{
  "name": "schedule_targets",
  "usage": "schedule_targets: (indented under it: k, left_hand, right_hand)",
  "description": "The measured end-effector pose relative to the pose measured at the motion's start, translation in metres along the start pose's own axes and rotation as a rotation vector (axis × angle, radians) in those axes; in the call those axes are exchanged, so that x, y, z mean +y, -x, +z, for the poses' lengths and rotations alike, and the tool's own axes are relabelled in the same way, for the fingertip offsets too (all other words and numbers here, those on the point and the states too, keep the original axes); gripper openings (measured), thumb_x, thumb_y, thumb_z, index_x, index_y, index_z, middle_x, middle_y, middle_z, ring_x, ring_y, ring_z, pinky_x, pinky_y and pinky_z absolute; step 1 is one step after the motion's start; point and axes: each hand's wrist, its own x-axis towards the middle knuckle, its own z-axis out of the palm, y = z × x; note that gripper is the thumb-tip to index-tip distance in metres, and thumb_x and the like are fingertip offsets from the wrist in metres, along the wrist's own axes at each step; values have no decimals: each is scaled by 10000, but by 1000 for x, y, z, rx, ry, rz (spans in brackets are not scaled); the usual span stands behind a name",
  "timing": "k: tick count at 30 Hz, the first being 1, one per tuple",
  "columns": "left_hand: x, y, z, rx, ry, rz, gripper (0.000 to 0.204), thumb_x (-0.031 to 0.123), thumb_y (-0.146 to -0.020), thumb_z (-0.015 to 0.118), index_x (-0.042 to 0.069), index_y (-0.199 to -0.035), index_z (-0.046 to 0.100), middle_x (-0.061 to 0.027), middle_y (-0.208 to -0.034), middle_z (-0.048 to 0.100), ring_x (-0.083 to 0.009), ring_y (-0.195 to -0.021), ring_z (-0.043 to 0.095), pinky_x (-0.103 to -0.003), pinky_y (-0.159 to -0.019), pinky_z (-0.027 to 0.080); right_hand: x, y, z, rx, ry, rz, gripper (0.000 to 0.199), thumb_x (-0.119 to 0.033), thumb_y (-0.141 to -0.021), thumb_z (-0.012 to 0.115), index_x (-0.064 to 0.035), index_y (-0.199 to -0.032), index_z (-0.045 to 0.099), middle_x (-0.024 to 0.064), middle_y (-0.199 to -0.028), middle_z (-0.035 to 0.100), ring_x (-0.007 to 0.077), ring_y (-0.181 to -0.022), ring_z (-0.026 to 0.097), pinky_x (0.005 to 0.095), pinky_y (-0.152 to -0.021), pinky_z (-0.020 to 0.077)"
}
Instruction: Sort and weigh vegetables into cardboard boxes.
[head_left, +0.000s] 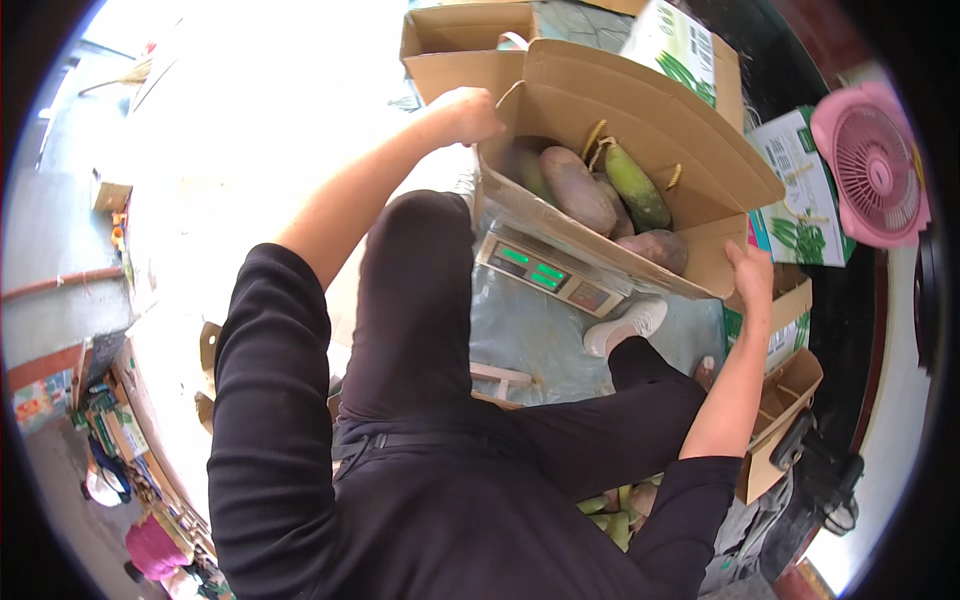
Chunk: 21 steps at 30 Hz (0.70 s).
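Note:
My left hand (470, 115) is closed on the left edge of an open cardboard box (640, 95). At the box's right end, my right hand (750, 270) grips the edge with its thumb on the near side. Inside lie a green radish (634, 186) and several thick purplish root vegetables (578, 190). Yellow rope loops (675, 177) hang on the far inner wall. Just below the box's near side is a digital scale (548, 272) with lit green displays. Whether the box rests on the scale is hidden.
A pink fan (872, 165) stands to the right beside a printed white-and-green box (800, 190). Other cartons (465, 60) sit behind. A divided cardboard box (785, 400) is by my right arm, and green vegetables (610, 515) lie below my leg.

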Motion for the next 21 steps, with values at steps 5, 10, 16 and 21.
schedule_targets:
  k: [5,10,16,21]
  left_hand:
    - [-44,13,-33,18,147,-162,516,368,-845,594,-70,-1103,507,-132,-806,623,-238,-742,604,-341,-694,490]
    - [-124,58,-57,243,267,-260,625,409,-851,585,-74,-1222,447,-205,-1052,616,-282,-977,593,-381,-865,448]
    - [-239,144,-60,316,203,-391,520,380,-838,600,-83,-1071,572,-215,-995,634,-289,-944,603,-371,-835,455]
    - [-332,213,-31,311,118,-570,473,395,-827,621,-69,-918,625,-242,-882,644,-331,-838,627,-406,-753,473]
  right_hand:
    - [-47,-19,6,-11,-123,-133,329,-280,-841,581,29,-919,661,127,-772,667,195,-721,603,337,-692,447]
    - [-144,-18,36,0,-73,-337,335,-307,-836,571,9,-906,656,178,-789,656,275,-722,613,365,-681,445]
    - [-263,5,113,-58,133,-523,386,-393,-800,593,-10,-787,639,231,-798,620,390,-768,596,432,-675,448]
    - [-327,49,205,-285,294,-585,346,-388,-794,606,-50,-803,678,210,-855,643,379,-858,616,457,-758,477]
